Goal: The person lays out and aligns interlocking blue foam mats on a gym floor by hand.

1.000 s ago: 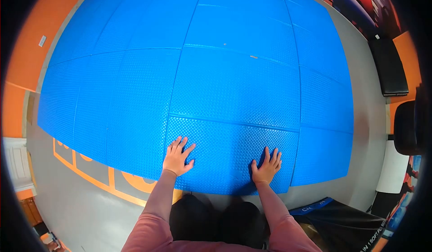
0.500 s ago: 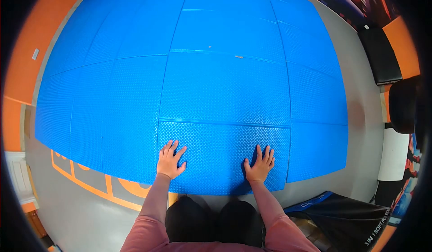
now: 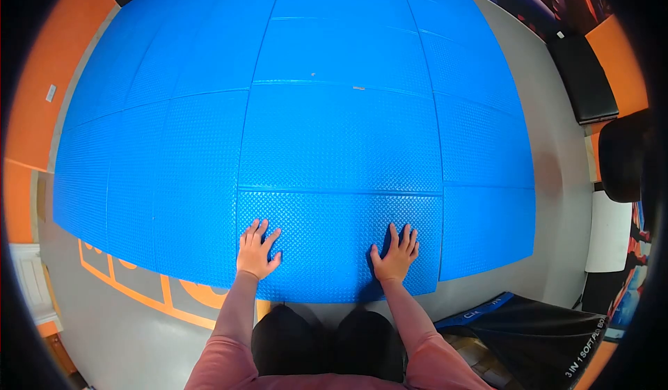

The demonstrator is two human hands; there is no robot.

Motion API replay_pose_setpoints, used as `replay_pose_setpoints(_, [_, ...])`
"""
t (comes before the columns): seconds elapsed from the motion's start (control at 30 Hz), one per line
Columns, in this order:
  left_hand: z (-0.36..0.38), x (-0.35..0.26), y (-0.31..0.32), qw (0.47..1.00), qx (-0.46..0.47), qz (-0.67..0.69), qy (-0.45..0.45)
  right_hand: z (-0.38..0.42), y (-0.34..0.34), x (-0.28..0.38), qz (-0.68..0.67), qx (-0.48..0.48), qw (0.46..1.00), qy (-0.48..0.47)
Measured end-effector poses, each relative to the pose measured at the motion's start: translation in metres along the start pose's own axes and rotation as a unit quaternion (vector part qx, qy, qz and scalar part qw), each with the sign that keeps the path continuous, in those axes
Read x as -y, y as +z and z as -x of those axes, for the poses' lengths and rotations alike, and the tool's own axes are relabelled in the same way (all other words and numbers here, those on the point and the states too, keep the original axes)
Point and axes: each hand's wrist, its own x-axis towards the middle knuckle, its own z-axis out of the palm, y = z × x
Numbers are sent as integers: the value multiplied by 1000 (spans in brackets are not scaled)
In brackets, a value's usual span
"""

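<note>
Spread across the floor is a large blue textured mat [image 3: 341, 139] made of several joined panels. My left hand [image 3: 257, 252] lies palm down on the nearest panel, close to its left seam, with fingers apart. Palm down too, my right hand [image 3: 396, 254] touches the same panel nearer its right seam, fingers spread. Neither hand holds anything. My knees [image 3: 327, 341], in black, are just below the near edge of the mat.
Grey floor [image 3: 125, 313] with orange markings [image 3: 167, 289] borders the mat. A black printed cloth-like sheet [image 3: 529, 338] lies at the lower right. Along the right wall are a black padded block [image 3: 583, 77] and a white panel [image 3: 610, 233]. An orange wall [image 3: 62, 77] stands at left.
The camera view has shifted slightly, so the mat and both hands appear a little further left. Both hands stay flat on the same panel.
</note>
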Motion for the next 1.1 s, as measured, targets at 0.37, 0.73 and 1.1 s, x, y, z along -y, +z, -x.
replay_pose_setpoints(0.37, [-2, -2, -2, 1000, 1, -9, -1, 0, 0, 1, 0, -1, 1000, 1])
replay_pose_setpoints(0.73, [-2, -1, -1, 1000, -6, 2, 2, -1, -1, 2, -3, -2, 1000, 1])
replay_pose_setpoints(1.1, [-1, 0, -3, 1000, 15, -6, -8, 0, 0, 2, -1, -8, 1000, -2])
